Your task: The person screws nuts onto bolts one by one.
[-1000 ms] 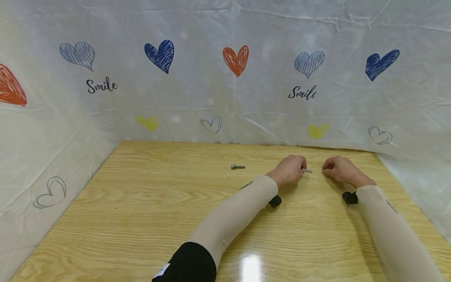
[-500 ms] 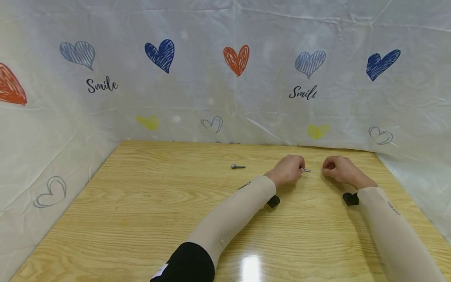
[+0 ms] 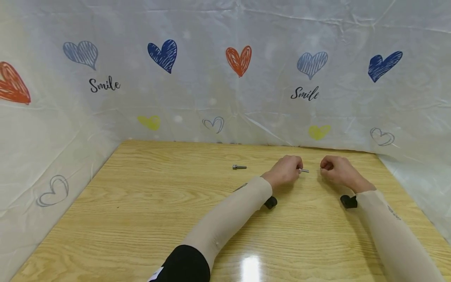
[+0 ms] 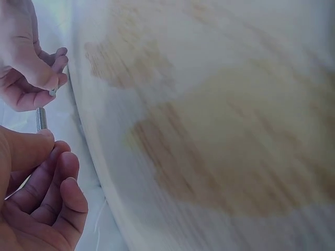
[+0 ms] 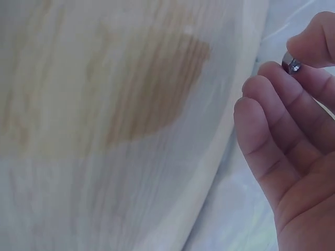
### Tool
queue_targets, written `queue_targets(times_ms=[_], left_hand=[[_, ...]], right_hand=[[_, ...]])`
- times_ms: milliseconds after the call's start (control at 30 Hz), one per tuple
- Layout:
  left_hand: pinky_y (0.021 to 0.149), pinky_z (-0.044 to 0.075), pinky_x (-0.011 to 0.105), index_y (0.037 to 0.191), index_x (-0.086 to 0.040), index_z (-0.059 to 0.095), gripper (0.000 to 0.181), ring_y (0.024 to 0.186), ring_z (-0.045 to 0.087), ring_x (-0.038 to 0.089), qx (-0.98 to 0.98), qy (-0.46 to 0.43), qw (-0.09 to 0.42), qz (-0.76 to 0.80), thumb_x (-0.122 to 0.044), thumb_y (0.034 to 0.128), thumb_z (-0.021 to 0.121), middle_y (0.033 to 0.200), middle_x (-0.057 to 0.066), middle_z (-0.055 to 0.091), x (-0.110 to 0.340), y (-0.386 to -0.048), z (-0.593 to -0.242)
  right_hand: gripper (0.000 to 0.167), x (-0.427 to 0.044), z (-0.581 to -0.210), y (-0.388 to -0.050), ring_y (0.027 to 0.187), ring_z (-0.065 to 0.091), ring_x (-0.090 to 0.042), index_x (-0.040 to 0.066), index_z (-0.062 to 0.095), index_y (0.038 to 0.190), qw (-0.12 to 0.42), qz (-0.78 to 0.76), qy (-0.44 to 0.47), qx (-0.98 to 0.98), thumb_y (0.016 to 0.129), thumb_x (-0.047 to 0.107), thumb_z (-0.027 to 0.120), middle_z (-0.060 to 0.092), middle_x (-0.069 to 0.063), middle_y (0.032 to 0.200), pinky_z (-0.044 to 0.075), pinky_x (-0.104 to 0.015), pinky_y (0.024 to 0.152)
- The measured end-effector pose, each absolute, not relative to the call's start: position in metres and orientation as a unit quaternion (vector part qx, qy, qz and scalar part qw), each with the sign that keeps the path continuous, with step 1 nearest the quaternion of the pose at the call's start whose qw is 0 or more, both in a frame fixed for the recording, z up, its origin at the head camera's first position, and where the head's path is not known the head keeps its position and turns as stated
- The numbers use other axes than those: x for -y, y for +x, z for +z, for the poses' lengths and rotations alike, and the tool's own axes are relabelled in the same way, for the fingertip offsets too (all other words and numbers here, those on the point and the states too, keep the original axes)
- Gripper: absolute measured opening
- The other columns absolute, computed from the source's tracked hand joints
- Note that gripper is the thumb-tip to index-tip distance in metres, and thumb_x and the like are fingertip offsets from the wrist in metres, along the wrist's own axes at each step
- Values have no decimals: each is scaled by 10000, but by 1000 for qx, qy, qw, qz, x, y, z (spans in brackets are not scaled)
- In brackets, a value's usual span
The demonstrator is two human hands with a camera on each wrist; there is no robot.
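My left hand (image 3: 284,170) pinches a silver bolt (image 3: 304,170), whose threaded shank points right toward the other hand. In the left wrist view the bolt's threads (image 4: 41,119) stick out past thumb and finger, the head hidden in the grip. Across a small gap, my right hand (image 3: 341,172) pinches a small shiny metal piece (image 5: 291,63) between thumb and index finger; it looks like a nut. Its other fingers lie loosely bent in the right wrist view. Bolt and metal piece are apart.
A second silver bolt (image 3: 239,167) lies on the wooden table (image 3: 158,196), left of the left hand. A white sheet (image 3: 197,90) printed with hearts hangs behind the table's back edge. Black wrist mounts (image 3: 349,201) sit below both wrists.
My left hand has shifted slightly left with its bolt. The right hand has moved a little left too, and the head view has shifted slightly.
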State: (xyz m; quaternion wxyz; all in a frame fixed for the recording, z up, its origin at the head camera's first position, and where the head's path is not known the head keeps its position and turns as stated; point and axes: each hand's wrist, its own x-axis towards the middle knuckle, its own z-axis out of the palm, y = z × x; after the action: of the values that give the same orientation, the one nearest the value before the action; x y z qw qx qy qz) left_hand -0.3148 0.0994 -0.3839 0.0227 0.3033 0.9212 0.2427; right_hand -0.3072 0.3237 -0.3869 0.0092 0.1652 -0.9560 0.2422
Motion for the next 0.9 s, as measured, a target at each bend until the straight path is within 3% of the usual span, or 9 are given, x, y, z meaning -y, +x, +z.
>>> queue_targets(times_ms=[900], left_hand=[[672,424,172,1004,-136,642,72,779,523,57,-909,324,-8,264,-138,958,586,896,-68,587,-71,-304,-384]], right_hand=[[128,-299,-384,-290,737,579,-176,26,639,981,67,282,189,938,874,86,603,636,-39,825,470,-350,673]])
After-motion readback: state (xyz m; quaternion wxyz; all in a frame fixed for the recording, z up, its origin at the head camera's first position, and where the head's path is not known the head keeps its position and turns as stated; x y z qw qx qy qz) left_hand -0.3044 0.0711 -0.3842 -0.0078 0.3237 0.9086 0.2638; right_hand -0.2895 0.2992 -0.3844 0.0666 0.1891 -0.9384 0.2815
